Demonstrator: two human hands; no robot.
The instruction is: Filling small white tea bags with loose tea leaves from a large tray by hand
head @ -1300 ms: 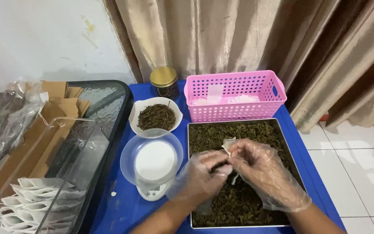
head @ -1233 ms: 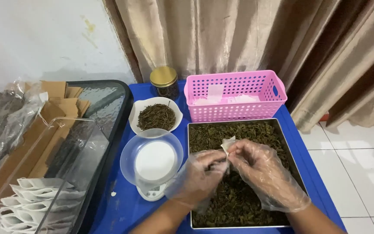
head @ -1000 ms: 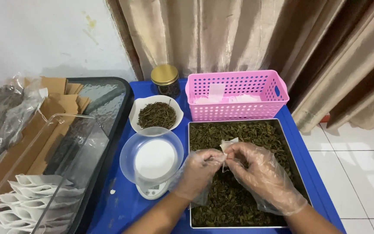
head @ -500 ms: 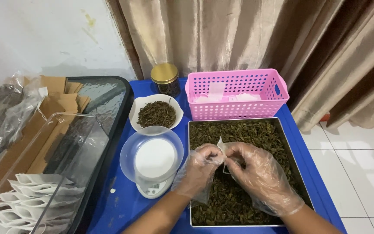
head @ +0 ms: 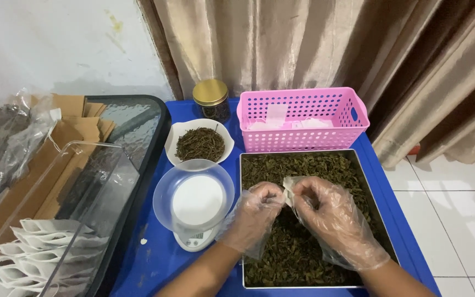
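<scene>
Both my hands wear loose clear plastic gloves and meet over a metal tray (head: 242,220) full of dried green leaves (head: 298,253). My left hand (head: 257,212) and my right hand (head: 325,212) together pinch a small white filter bag (head: 289,186) held just above the leaves. The bag's mouth sits between my fingertips. Left of the tray stands a small white kitchen scale (head: 196,239) with a clear bowl (head: 193,195) on it.
A pink plastic basket (head: 303,118) with white bags stands behind the tray. A white bowl of dark dried leaves (head: 200,144) and a gold-lidded jar (head: 211,99) sit at the back. Left, a clear bin (head: 50,220) holds white bags beside brown cardboard (head: 56,143). Curtains hang behind.
My hands have stayed over the tray, shifting slightly toward its middle while working the small white bag between the fingertips. Nothing else has moved.
</scene>
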